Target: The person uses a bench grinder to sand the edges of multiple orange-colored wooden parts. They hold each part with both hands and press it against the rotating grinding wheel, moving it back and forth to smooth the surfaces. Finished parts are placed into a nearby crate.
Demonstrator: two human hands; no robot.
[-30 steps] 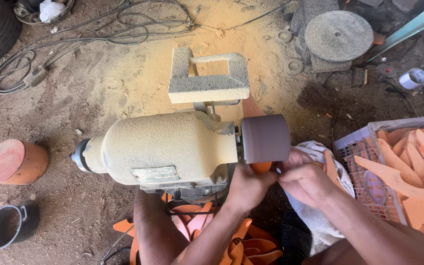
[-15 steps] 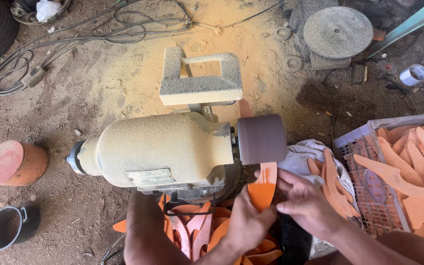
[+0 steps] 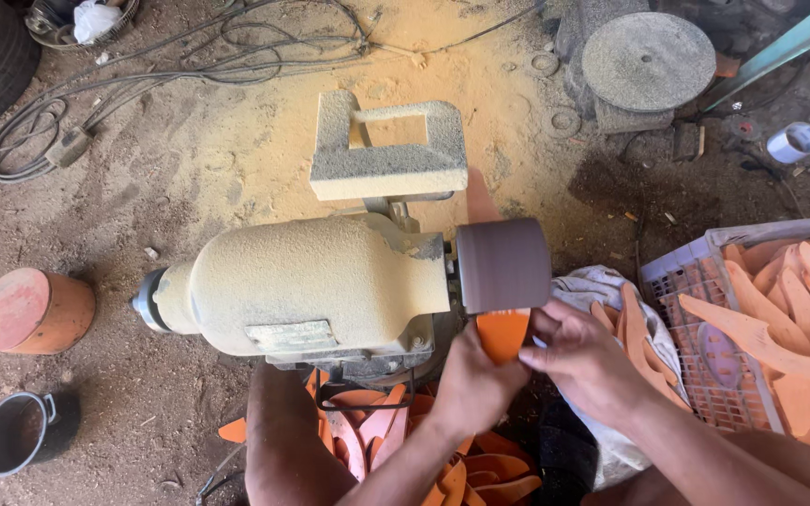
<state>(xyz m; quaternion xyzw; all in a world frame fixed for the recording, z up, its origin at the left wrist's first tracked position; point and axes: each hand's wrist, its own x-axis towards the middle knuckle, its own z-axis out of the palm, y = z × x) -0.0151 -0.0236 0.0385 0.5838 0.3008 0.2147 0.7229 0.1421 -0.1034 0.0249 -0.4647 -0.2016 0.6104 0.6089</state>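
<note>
**Orange sole blank held under a sanding drum**

Nearest the camera: a heap of orange cut-outs [image 3: 396, 440] on the ground between the person's knees, lying at mixed angles.

Left hand [image 3: 471, 389]: clenched on the lower end of an orange sole blank [image 3: 502, 335], fingers wrapped round it.

Right hand [image 3: 588, 361]: fingertips pinch the blank's right edge, just beside the left hand.

Orange sole blank: a flat piece, only its upper part visible between the two hands. Its long axis runs near to far, the visible broad end pointing away from the person and up to the underside of the sanding drum [image 3: 503, 265]. Whether it touches the drum cannot be told.

Sanding drum: brown cylinder, axis left to right, mounted on the right end of a dust-coated motor housing [image 3: 311, 286].

Right of the hands: a white cloth [image 3: 611, 290] with more orange pieces on it, then a plastic crate [image 3: 677, 281] filled with orange sole shapes [image 3: 789, 319].

Left: a black pot [image 3: 13, 431] and a red-topped cylinder [image 3: 32, 311].

Beyond the motor: a dusty rectangular bracket [image 3: 388, 150], orange sawdust, tangled cables [image 3: 171, 66], a round grey stone disc [image 3: 649, 61].
</note>
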